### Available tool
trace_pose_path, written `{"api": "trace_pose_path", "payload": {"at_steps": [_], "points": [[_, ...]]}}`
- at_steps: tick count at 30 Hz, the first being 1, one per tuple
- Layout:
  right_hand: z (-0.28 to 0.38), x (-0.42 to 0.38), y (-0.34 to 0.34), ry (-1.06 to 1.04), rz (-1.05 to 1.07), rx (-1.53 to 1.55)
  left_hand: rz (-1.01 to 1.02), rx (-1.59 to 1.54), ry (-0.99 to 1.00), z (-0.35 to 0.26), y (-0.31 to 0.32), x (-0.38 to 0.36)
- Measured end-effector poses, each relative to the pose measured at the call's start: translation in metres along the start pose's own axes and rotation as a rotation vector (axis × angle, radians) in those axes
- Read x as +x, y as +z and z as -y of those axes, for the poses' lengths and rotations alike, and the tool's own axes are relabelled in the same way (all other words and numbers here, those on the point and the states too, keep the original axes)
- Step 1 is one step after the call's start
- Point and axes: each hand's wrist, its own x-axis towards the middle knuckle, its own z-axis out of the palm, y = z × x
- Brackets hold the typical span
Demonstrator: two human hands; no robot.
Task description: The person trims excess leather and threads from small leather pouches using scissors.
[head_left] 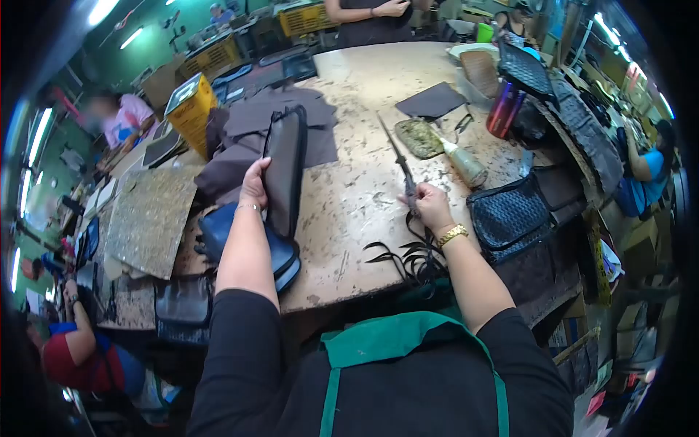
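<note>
My left hand is closed round the edge of a long dark brown leather bag, which stands tilted on the worktable. Beneath it lies a dark blue leather bag. In my right hand is a pair of dark scissors, their long thin blades pointing away from me over the tabletop; my fingers hide part of the handles. Several thin black leather strips lie curled below my right wrist, near the front edge. A tapered bottle rests beyond that hand, beside a stained greenish pad.
The worn worktable carries brown leather pieces at left and a woven black bag at right. A red-purple tumbler stands farther back. A yellow box and a speckled board are left. A person stands across the table.
</note>
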Motion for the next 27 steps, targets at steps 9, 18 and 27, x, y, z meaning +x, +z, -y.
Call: {"api": "trace_pose_path", "payload": {"at_steps": [9,18,27], "points": [[-0.004,-0.004,0.0,-0.126,-0.092,-0.029,0.204,1.335,0.613,0.024,0.061,0.012],[0.001,-0.002,-0.001,-0.059,-0.028,-0.004,-0.086,1.903,1.009,0.044,0.106,-0.016],[0.006,-0.004,-0.002,-0.084,-0.06,-0.032,-0.05,1.942,1.204,0.068,0.089,-0.009]]}}
